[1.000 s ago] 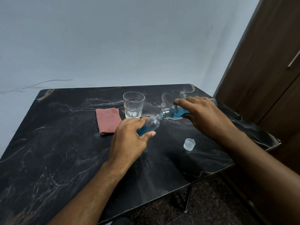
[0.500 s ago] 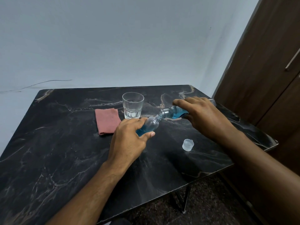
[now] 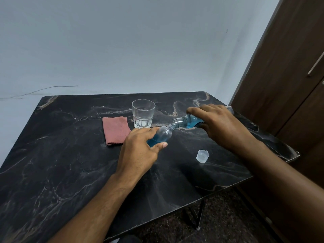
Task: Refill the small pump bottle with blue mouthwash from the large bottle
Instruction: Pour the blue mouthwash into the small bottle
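Both hands are busy over the dark marbled bench (image 3: 52, 172). Left hand (image 3: 138, 151) wraps its fingers and thumb around the small bottle (image 3: 162, 135), holding it tilted with its open neck pointing up and toward the right hand; blue liquid sits in the lower part of the bottle, under the thumb, while its upper part looks clear. Right hand (image 3: 220, 125) grips the large bottle (image 3: 187, 121) from above, fingers curled over its body, and holds it tipped nearly flat so its mouth meets the neck of the small bottle. The two openings touch, or nearly so, between the two hands. Blue mouthwash shows in the shoulder of the large bottle next to the right fingers; most of its body is hidden under that hand.

Just beyond the left hand stands a clear glass tumbler (image 3: 143, 113), upright on the bench. Beside the glass, beyond the left hand and on the side away from the right hand, lies a folded reddish cloth (image 3: 115, 130), flat on the bench. A small translucent cap (image 3: 202, 156) rests on the bench nearer the person than the right hand, between the two forearms and apart from both bottles.
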{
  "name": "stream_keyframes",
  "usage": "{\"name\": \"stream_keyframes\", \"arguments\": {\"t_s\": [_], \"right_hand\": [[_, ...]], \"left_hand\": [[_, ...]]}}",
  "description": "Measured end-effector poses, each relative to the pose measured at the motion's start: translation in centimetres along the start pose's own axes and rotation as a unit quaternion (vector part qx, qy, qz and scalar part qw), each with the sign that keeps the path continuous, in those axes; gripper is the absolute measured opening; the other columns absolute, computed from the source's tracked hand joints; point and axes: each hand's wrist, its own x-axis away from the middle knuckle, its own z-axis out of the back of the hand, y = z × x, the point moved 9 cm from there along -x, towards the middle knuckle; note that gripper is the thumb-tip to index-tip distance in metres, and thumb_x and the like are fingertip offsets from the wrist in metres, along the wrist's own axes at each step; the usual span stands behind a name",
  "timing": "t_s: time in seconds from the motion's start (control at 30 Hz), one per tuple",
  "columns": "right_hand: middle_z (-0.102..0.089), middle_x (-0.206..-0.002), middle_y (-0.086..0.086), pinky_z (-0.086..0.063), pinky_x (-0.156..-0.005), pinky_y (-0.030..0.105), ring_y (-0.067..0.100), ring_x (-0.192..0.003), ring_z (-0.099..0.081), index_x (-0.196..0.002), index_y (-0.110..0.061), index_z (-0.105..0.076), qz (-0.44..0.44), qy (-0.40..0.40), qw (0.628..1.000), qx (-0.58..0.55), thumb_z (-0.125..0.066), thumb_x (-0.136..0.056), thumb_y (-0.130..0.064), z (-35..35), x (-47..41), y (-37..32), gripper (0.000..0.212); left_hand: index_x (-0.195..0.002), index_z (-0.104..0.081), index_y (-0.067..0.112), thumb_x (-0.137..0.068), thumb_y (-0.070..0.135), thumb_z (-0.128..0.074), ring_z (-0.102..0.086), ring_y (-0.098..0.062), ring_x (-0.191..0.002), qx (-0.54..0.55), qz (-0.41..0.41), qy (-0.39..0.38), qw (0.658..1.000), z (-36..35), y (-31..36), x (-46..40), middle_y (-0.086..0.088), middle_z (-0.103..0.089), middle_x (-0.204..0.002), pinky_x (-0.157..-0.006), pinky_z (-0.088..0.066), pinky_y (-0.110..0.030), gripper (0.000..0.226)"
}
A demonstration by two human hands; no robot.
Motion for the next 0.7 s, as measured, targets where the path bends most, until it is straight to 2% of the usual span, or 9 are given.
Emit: {"name": "stream_keyframes", "arguments": {"t_s": [0.2,0.7], "right_hand": [[-0.066,-0.127,0.004,-0.049,-0.097,0.049,0.026,-0.113,-0.061,-0.142,-0.030,-0.044,0.001,-0.006,1.000,0.007,-0.077,-0.085,-0.006,-0.12,-0.19,0.02,0.070],[-0.067,-0.126,0.004,-0.051,-0.097,0.049,0.027,-0.113,-0.062,-0.141,-0.031,-0.044,0.007,-0.005,1.000,0.014,-0.078,-0.084,-0.005,-0.03,-0.21,0.05,0.071]], "left_hand": [[-0.121,-0.073,0.030,-0.071,0.038,-0.088,-0.061,-0.007,-0.101,-0.003,0.001,0.006,1.000,0.08,-0.01,0.02,0.015,-0.074,-0.107,-0.089,-0.040,-0.015,0.053],[-0.121,-0.073,0.029,-0.071,0.040,-0.088,-0.060,-0.006,-0.100,-0.012,-0.002,0.005,1.000,-0.11,-0.15,-0.07,0.016,-0.074,-0.106,-0.089,-0.038,-0.014,0.054]]}}
